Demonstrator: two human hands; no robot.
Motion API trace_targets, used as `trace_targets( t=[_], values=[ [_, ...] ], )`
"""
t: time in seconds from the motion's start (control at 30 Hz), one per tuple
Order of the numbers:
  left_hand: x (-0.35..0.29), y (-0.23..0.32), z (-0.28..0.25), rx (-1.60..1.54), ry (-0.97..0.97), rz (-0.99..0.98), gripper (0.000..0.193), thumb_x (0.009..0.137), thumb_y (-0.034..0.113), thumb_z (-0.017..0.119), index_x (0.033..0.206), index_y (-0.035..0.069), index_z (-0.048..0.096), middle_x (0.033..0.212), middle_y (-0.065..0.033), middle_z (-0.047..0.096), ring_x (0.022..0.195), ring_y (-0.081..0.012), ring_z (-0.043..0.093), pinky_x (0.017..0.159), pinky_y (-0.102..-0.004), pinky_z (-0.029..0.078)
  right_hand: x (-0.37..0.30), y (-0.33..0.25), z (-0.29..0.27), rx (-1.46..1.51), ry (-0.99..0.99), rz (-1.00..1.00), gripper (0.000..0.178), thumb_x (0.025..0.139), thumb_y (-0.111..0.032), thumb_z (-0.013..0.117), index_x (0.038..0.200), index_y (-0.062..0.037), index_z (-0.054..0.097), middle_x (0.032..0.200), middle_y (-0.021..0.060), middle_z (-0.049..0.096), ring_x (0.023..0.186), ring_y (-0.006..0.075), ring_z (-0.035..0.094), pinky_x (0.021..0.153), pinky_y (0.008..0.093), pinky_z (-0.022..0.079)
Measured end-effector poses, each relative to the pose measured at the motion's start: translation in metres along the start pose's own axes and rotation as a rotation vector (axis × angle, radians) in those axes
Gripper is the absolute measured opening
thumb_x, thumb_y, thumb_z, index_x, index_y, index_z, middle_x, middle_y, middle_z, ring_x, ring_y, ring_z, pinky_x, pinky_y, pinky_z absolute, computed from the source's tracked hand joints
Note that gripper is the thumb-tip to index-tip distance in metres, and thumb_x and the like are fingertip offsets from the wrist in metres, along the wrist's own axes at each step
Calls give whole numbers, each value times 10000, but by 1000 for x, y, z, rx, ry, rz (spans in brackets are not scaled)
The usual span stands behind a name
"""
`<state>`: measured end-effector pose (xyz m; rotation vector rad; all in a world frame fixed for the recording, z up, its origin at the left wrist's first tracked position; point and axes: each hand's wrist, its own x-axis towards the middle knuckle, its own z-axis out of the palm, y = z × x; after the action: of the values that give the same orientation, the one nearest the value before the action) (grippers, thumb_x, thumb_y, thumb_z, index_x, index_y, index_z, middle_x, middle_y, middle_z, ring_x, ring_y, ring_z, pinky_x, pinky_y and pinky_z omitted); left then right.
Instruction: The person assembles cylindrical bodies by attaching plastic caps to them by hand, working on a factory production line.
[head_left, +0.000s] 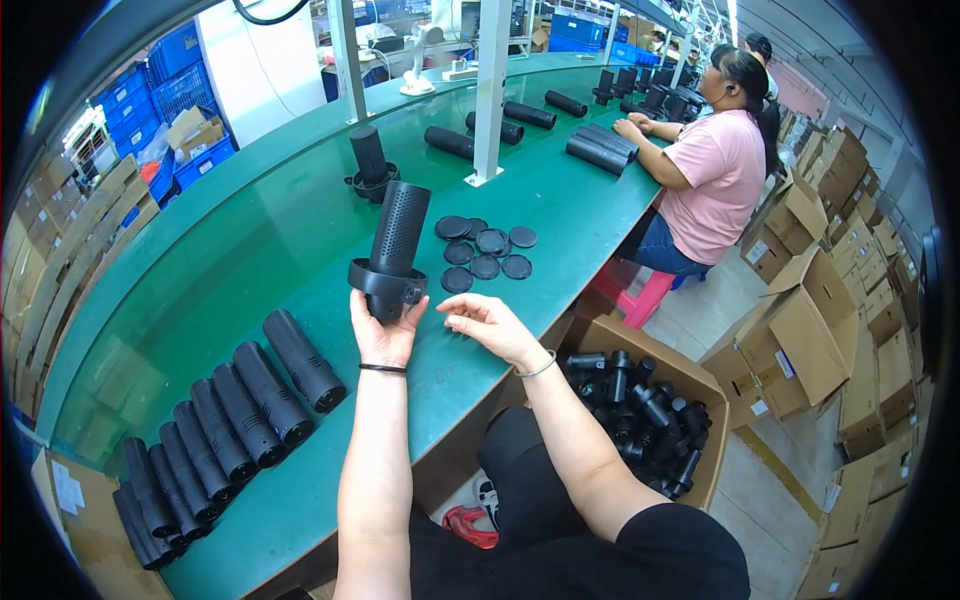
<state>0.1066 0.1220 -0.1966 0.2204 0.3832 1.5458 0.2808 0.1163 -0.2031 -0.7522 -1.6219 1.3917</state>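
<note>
While the left hand [384, 335] holds a black perforated cylinder unit [400, 232] over the near side of the green bench [560, 215], the right hand [492, 325] hovers close by on its right. Left fingers wrapped around the unit's lower end, beneath the wide collar; perforated part upward, leaning slightly right. Right fingers loosely curled, a narrow gap to the thumb — they appear apart from the unit.

Just beyond the right hand: a loose cluster of black round discs [486, 267], some overlapping. Behind the held unit, a second collared unit [370, 165] stands on the bench. To the left, a slanting row of black cylinders [221, 430] lies side by side, several touching. More cylinders lie farther up, around a pale metal post [490, 90].

At the far right of the bench, a co-worker [715, 180] in a pink top sits on a pink stool [640, 298], arms toward some black tubes [600, 150]. Below the bench edge, beside the person's right arm — an open carton [655, 348] heaped with black parts [640, 415]. Cardboard boxes [800, 335] crowd the floor beyond.
</note>
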Motion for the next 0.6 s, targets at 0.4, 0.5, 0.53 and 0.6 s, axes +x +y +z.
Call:
trace_targets(
  t=[0.4, 0.5, 0.53, 0.6],
  values=[
    [-3, -1, 3, -12, -1, -14, 417, 833, 426, 430, 1052, 79, 502, 977, -96, 566, 875, -247, 568, 679, -459, 527, -2, 0, -1, 3, -4, 3, 239, 834, -130, 572, 1037, -4, 561, 911, 15, 583, 824, 72, 519, 735, 225, 432],
    [-3, -1, 2, -4, 4, -10, 424, 830, 431, 427, 1052, 78, 502, 987, -98, 563, 879, -248, 566, 680, -461, 525, -2, -1, -1, 1, 0, -12, 238, 834, -131, 571, 1036, -4, 562, 906, 12, 581, 823, 71, 517, 736, 225, 432],
    [-3, -1, 2, 9, 9, 2, 429, 829, 436, 424, 1053, 78, 502, 991, -100, 561, 882, -248, 564, 684, -463, 522, -2, -1, -1, -4, 1, -11, 237, 835, -133, 571, 1034, -4, 562, 902, 10, 580, 823, 70, 516, 737, 225, 431],
    [-5, 1, 2, 10, 3, -7, 436, 829, 442, 418, 1052, 77, 503, 991, -99, 562, 885, -247, 561, 682, -461, 518, -1, -1, 2, 19, -1, -7, 233, 833, -128, 571, 1032, -6, 563, 899, 10, 579, 823, 70, 516, 739, 226, 430]
  ],
)
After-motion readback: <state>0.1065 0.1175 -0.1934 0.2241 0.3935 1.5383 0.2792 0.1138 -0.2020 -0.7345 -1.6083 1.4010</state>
